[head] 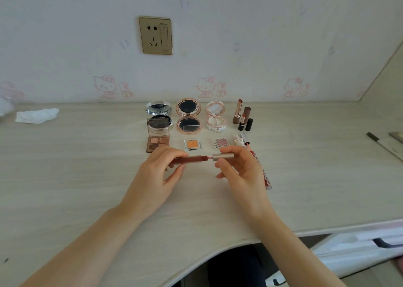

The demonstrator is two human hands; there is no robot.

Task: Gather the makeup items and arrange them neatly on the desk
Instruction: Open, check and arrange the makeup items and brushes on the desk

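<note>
Tissue: crumpled white sheet, far left of the wall socket, lying on the pale wood-grain desk.
Eyeshadow palette: brown four-pan case with clear lid raised, directly below the socket, in front of a silver round compact standing open.
Left hand: below the socket, above the desk — thumb and fingertips curled round the dark red tube of a lip gloss, held level.
Rose-gold compact: round, hinged open, dark pan and mirror, just right of the socket's line.
Orange pan: small square in a clear case, in front of the rose-gold compact.
Pearl compact: white and pink, round, open, further right of the socket.
Pink pan: small clear square case, in front of the pearl compact.
Right hand: right of the socket's line — thumb and forefinger pinch the matte metallic cap, drawn slightly off the tube so a pink neck shows; remaining fingers loosely curved.
Lipsticks: two uncapped bullets with their two caps, brown and black, upright, right of the pearl compact.
Red gloss tube: slim, printed, lying on the desk partly behind the right hand.
Pen: dark, far right of the socket, at the desk's edge.
</note>
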